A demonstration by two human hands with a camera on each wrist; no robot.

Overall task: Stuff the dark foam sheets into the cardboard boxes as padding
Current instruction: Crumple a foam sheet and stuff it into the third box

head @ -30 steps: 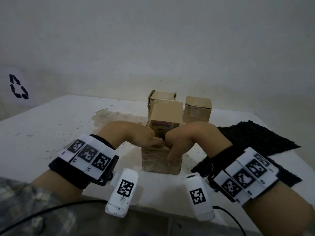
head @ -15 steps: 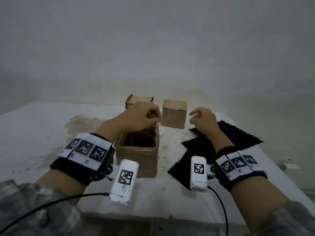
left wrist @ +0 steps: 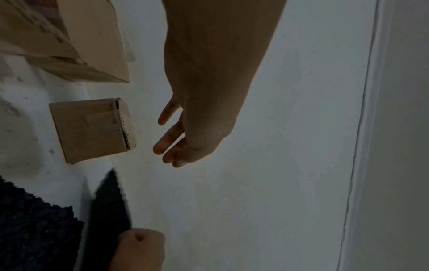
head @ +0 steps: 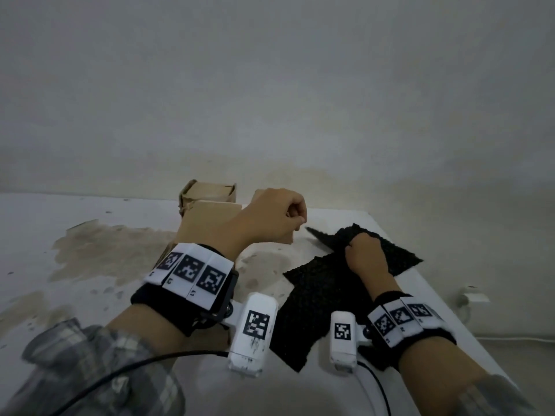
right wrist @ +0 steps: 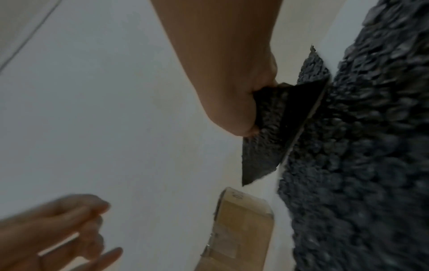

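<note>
Two dark foam sheets lie on the right of the white table point(head: 90, 265). My right hand point(head: 357, 244) grips the raised near corner of the far foam sheet point(head: 396, 256); the right wrist view shows that pinched corner point(right wrist: 267, 139) lifted off the near foam sheet point(head: 315, 301). My left hand point(head: 295, 217) hovers above the boxes with loosely curled fingers and holds nothing; its fingers point(left wrist: 169, 139) hang relaxed. The open cardboard box point(head: 207, 226) stands behind my left forearm. A small closed box point(left wrist: 92, 130) sits just beyond the foam.
Another cardboard box point(head: 210, 192) stands at the back against the pale wall. The table's right edge runs close to the foam sheets, and a white fitting point(head: 473, 297) with a cable lies beyond it. A brownish stain point(head: 105, 250) marks the tabletop left of the boxes.
My right hand has dropped onto the foam sheets and taken hold of a corner. My left hand has left the open box's flap and moved right, above the boxes.
</note>
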